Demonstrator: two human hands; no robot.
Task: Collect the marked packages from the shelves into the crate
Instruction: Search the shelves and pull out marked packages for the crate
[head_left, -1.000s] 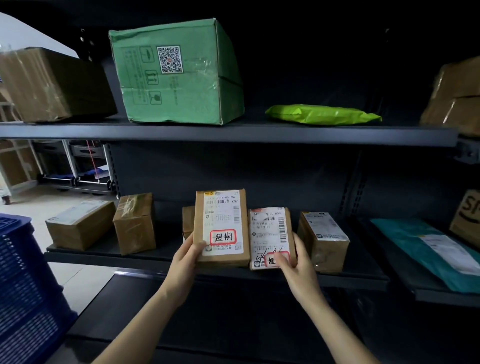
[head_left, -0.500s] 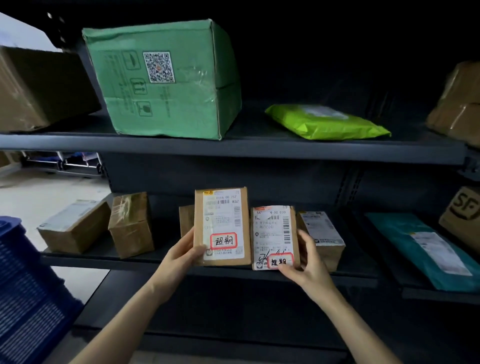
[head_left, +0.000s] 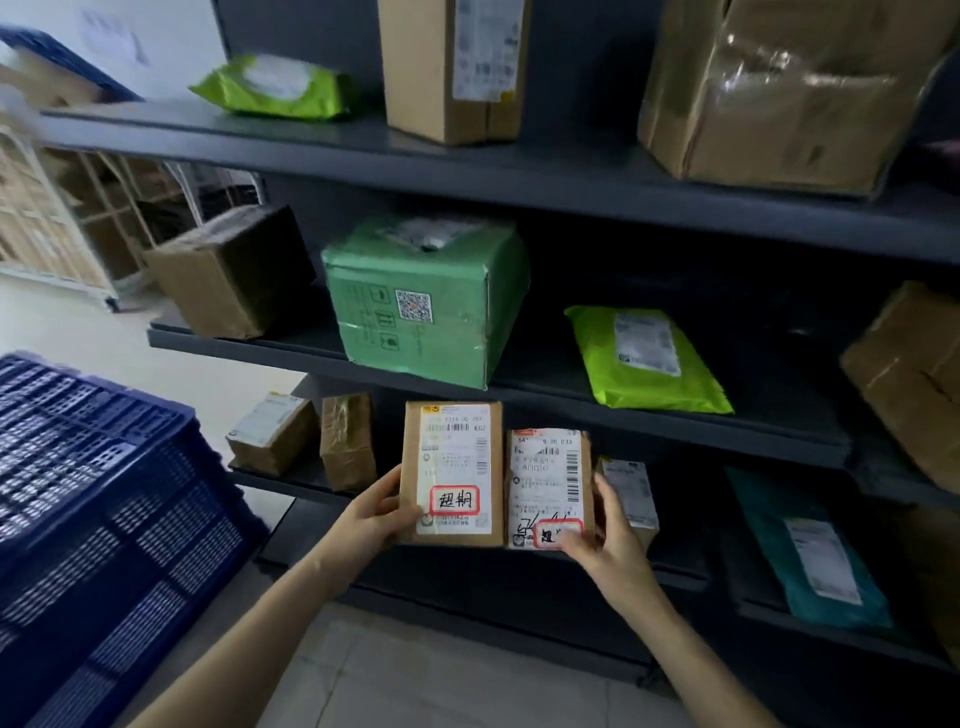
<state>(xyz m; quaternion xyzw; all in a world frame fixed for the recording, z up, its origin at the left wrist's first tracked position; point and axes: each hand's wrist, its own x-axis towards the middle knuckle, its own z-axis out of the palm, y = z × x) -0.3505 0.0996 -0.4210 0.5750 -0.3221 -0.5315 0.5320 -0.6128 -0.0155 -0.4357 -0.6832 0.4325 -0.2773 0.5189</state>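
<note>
we see body | left hand (head_left: 371, 514) bare | right hand (head_left: 613, 545) bare | forearms (head_left: 249, 639) bare to frame edge

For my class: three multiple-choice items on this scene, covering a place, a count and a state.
1. Where is the blue crate? A) left of the shelves B) right of the shelves C) inside a shelf
2. How many held packages bear red-framed marks? A) one B) two C) four
3. The left hand is: A) hanging idle B) gripping the larger package C) touching the crate
Key: A, it fills the lower left; B, larger package and smaller package, one per hand; B, it clasps that package's left edge.
</note>
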